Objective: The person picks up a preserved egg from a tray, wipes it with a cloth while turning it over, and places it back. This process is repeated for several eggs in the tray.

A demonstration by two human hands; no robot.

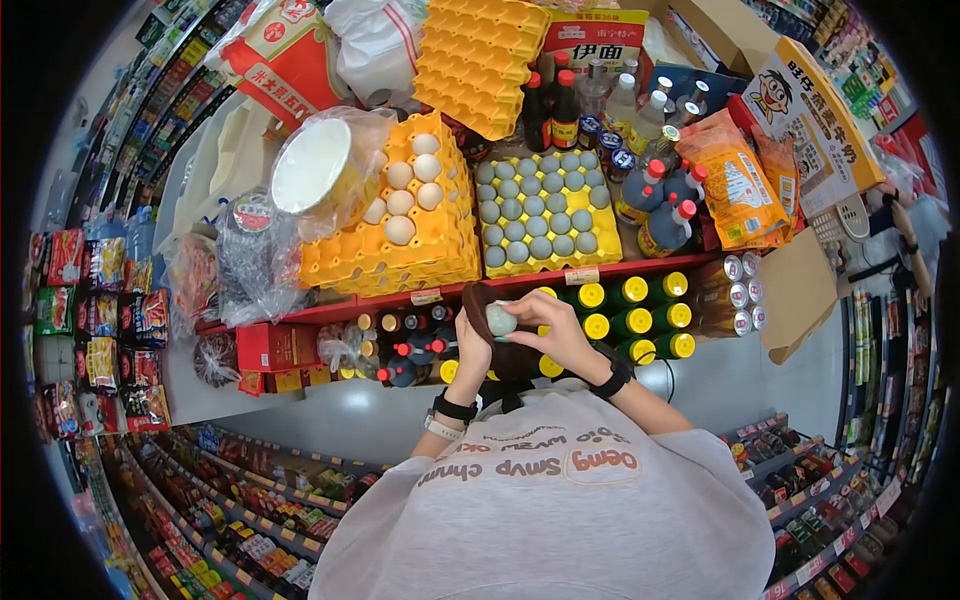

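Note:
In front of my chest, my right hand (562,335) pinches a pale green egg (500,319) between its fingers. My left hand (472,350) is closed around a dark brown cloth (476,303), which lies against the egg's far side. Just beyond my hands, a yellow egg tray (606,238) holds rows of greenish eggs (535,205), with some bare cups along its right side. To its left, stacked orange trays (390,262) carry several whitish eggs (400,201) on top, some partly covered by a plastic bag.
A white-lidded tub (312,166) in plastic leans over the orange stack. Sauce bottles (645,95) and orange packets (738,185) stand at the right. Yellow-capped bottles (634,290) line the shelf below the red edge. A person's arm (905,225) shows far right.

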